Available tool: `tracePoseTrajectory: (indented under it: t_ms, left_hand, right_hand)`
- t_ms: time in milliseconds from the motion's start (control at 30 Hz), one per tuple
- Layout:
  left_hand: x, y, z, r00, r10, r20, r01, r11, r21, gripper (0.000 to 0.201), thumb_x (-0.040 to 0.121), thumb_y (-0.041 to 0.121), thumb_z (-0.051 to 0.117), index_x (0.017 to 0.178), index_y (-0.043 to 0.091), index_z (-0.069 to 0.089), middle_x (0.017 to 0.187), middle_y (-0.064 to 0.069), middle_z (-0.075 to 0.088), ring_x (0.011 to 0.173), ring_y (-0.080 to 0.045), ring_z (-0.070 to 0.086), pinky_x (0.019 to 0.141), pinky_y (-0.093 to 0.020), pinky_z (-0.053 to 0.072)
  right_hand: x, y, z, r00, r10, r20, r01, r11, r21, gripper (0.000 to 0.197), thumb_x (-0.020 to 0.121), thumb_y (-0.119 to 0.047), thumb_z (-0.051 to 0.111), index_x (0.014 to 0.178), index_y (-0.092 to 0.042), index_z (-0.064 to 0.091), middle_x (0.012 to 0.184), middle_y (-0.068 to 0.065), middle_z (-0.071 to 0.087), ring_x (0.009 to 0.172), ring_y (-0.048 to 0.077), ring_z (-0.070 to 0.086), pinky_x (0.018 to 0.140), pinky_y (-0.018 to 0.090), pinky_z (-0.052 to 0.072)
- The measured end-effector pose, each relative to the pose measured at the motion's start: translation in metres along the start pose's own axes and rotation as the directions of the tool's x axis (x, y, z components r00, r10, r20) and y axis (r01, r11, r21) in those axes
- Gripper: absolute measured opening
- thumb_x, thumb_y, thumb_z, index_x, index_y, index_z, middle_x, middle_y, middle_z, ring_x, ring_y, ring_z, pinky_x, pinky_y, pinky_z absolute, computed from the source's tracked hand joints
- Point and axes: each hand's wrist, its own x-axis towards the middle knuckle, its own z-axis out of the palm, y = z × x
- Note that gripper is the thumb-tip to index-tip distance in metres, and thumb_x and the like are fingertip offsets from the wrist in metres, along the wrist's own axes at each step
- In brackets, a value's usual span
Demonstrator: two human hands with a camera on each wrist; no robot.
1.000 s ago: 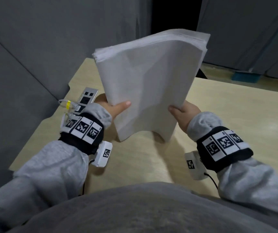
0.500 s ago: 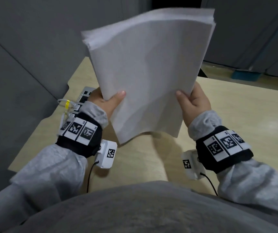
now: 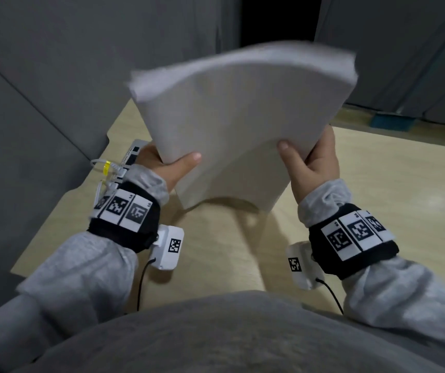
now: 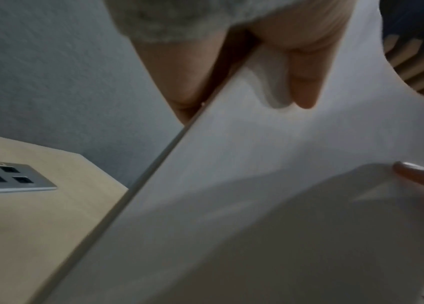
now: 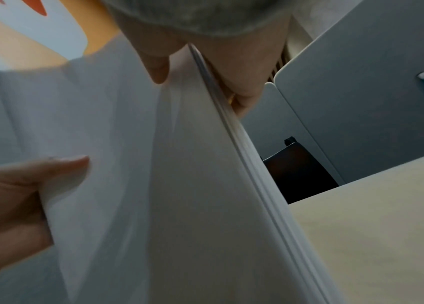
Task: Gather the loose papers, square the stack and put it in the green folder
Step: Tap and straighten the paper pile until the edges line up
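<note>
A thick stack of white paper (image 3: 237, 122) stands upright and bowed over the wooden table (image 3: 393, 189), its lower edge just above the top. My left hand (image 3: 170, 165) grips the stack's left side, thumb on the near face. My right hand (image 3: 310, 162) grips the right side the same way. The left wrist view shows the paper stack (image 4: 257, 195) with my left thumb (image 4: 307, 86) pressed on it. In the right wrist view the paper stack (image 5: 179, 185) shows its layered edge under my right thumb (image 5: 157, 67). No green folder is in view.
A metal socket panel (image 3: 132, 154) with white cables sits in the table by my left hand, also seen as the socket panel (image 4: 5, 179). Grey partition walls (image 3: 41, 76) close the left and back. A dark chair (image 5: 296, 172) stands beyond the table's far edge.
The stack rose off the table half a second ago and has now come back down with its top tilted further away; both hands keep their grip on its sides.
</note>
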Motion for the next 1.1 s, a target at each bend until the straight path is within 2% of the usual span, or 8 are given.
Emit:
tracePoseTrajectory:
  t_ms: [200,300,400,600,800,900,967,1100]
  left_hand:
    - [0.004,0.002,0.005,0.999,-0.031,-0.044,0.035,0.996,0.085,0.022,0.079,0.032,0.071,0.092,0.015,0.065,0.087,-0.001,0.063,0.087,-0.019,0.060,0.060,-0.012,0.040]
    - [0.007,0.012,0.001,0.994,0.057,-0.097,-0.031,0.967,0.251,0.036,0.081,0.045,0.064,0.074,0.010,0.063,0.064,-0.006,0.061,0.073,-0.028,0.060,0.065,-0.026,0.039]
    - [0.010,0.026,-0.005,0.974,0.222,-0.052,-0.178,0.883,0.435,0.029,0.088,0.037,0.058,0.070,0.014,0.059,0.063,-0.007,0.056,0.065,-0.022,0.046,0.059,-0.022,0.033]
    - [0.011,0.047,-0.008,0.845,0.387,0.368,-0.521,0.447,0.727,0.026,0.084,0.010,0.050,0.097,0.027,0.065,0.086,-0.008,0.068,0.078,-0.027,0.059,0.072,-0.033,0.050]
    - [0.001,0.044,-0.001,0.847,0.330,0.416,-0.531,0.488,0.693,0.019,0.087,0.016,0.053,0.097,0.026,0.065,0.086,-0.003,0.068,0.089,-0.029,0.063,0.079,-0.033,0.050]
    - [0.010,0.031,-0.007,0.930,0.226,0.291,-0.367,0.635,0.680,0.005,0.083,0.022,0.056,0.087,0.022,0.059,0.075,-0.003,0.065,0.082,-0.029,0.062,0.074,-0.031,0.048]
    - [0.021,0.020,-0.016,0.956,0.107,0.274,-0.285,0.570,0.770,0.016,0.081,0.025,0.056,0.097,0.021,0.055,0.083,-0.008,0.066,0.079,-0.031,0.060,0.070,-0.031,0.049]
    - [0.043,0.001,-0.038,0.971,-0.061,0.232,-0.177,0.474,0.863,0.032,0.082,0.028,0.061,0.111,0.017,0.056,0.102,-0.012,0.068,0.091,-0.032,0.063,0.080,-0.035,0.050]
  right_hand:
    - [0.005,-0.009,-0.002,0.997,-0.078,-0.008,0.078,0.997,0.023,0.063,0.076,-0.024,0.071,0.128,-0.032,0.036,0.124,-0.008,0.056,0.106,0.008,0.062,0.092,0.036,0.053]
    - [0.014,-0.016,-0.008,0.987,-0.117,-0.108,0.109,0.991,-0.072,0.082,0.074,-0.027,0.076,0.141,-0.021,0.028,0.139,-0.005,0.043,0.119,0.007,0.051,0.102,0.030,0.045]
    - [0.023,-0.024,-0.014,0.941,-0.283,-0.185,0.237,0.942,-0.239,0.094,0.070,-0.035,0.077,0.144,-0.009,0.026,0.147,0.003,0.031,0.133,0.010,0.036,0.110,0.018,0.032]
    - [0.018,-0.046,-0.003,0.831,-0.537,0.146,0.529,0.680,-0.507,0.068,0.072,-0.033,0.070,0.134,-0.017,0.048,0.146,0.003,0.038,0.136,0.018,0.036,0.109,0.047,0.033]
    - [0.018,-0.038,0.004,0.776,-0.365,0.514,0.610,0.639,-0.468,0.029,0.082,-0.021,0.054,0.106,-0.027,0.070,0.110,-0.006,0.069,0.110,0.016,0.060,0.103,0.041,0.035]
    - [0.013,-0.031,0.001,0.910,-0.226,0.347,0.356,0.855,-0.378,0.023,0.089,-0.013,0.057,0.099,-0.027,0.072,0.081,-0.017,0.067,0.072,0.001,0.060,0.070,0.015,0.043]
    - [0.016,-0.021,-0.005,0.978,-0.052,0.201,0.109,0.952,-0.287,0.013,0.090,-0.026,0.060,0.092,-0.037,0.067,0.071,-0.028,0.058,0.062,-0.010,0.054,0.056,0.001,0.038]
    - [0.023,-0.002,-0.016,0.987,0.147,0.058,-0.134,0.972,-0.193,0.005,0.090,-0.030,0.060,0.086,-0.033,0.061,0.069,-0.018,0.057,0.062,-0.002,0.050,0.054,0.013,0.040]
